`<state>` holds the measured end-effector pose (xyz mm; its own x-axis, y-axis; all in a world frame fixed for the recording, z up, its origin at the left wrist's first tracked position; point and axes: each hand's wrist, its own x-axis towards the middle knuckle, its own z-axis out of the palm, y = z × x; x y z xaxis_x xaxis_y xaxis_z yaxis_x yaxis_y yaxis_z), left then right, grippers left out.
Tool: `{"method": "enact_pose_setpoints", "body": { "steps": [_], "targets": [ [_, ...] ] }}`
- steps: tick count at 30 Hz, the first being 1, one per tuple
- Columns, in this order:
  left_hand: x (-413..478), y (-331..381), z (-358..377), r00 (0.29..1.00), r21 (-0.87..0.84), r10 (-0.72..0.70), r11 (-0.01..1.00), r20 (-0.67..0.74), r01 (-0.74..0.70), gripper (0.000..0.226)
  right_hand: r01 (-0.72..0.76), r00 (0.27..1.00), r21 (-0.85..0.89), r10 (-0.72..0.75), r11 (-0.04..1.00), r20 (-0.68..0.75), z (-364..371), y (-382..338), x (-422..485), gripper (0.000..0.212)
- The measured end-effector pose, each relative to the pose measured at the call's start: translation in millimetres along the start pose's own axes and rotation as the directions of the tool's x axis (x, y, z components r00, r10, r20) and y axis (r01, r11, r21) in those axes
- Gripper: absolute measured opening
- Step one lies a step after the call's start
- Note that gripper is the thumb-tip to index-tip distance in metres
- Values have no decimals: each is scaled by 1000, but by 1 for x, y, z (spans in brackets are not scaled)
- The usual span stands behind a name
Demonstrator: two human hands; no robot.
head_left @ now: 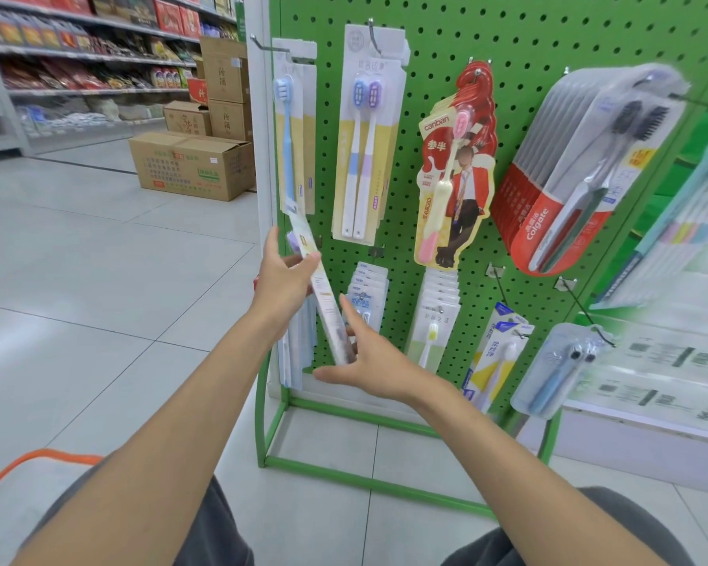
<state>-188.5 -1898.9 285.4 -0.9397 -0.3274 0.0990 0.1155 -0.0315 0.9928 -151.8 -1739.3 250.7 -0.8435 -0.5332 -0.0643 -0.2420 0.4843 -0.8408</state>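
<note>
A long narrow toothbrush pack (324,288) is tilted in front of the lower left part of a green pegboard rack (434,38). My left hand (281,279) pinches the pack's upper part, with the thumb on its front. The pack's lower end sits between the thumb and fingers of my right hand (379,361). Its top reaches just under a hanging blue toothbrush pack (293,132).
More packs hang on the rack's hooks: a twin pack (362,149), a red canban pack (454,169) and Colgate packs (569,177). Bare hooks (581,308) stick out at the lower right. Cardboard boxes (189,165) stand on the tiled floor, left. An orange basket rim (37,459) is near my left knee.
</note>
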Motion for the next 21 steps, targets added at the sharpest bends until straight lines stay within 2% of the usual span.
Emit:
{"method": "enact_pose_setpoints", "body": {
  "steps": [2,4,7,10,12,14,17,19,21],
  "targets": [
    [-1,1,0,1000,-41,24,999,-15,-25,47,-10,1000,29,11,1000,-4,0,2,3,124],
    [-3,3,1,1000,-78,25,997,6,-25,30,-33,999,35,33,999,5,0,4,6,127],
    [-2,2,3,999,-121,-29,992,43,34,28,5,1000,80,-6,997,18,1,4,6,105],
    [-4,0,6,992,-164,-49,984,115,67,28,27,999,56,-24,998,-45,-2,3,9,90],
    [-7,-1,11,983,-147,-39,987,178,65,29,11,995,125,1,992,-102,-9,2,12,83],
    [-12,-4,16,971,-143,-47,986,236,82,31,16,983,267,34,964,-182,-21,-2,12,72],
    [-18,-8,22,932,-100,-53,990,359,95,27,101,934,419,60,902,-353,-43,-9,10,55],
    [-22,-9,25,909,-76,-48,993,415,87,26,132,905,456,80,880,-417,-54,-8,9,49],
    [-24,-9,27,903,-82,-53,992,427,97,28,138,891,412,68,901,-449,-57,-8,9,39]
  ]
}}
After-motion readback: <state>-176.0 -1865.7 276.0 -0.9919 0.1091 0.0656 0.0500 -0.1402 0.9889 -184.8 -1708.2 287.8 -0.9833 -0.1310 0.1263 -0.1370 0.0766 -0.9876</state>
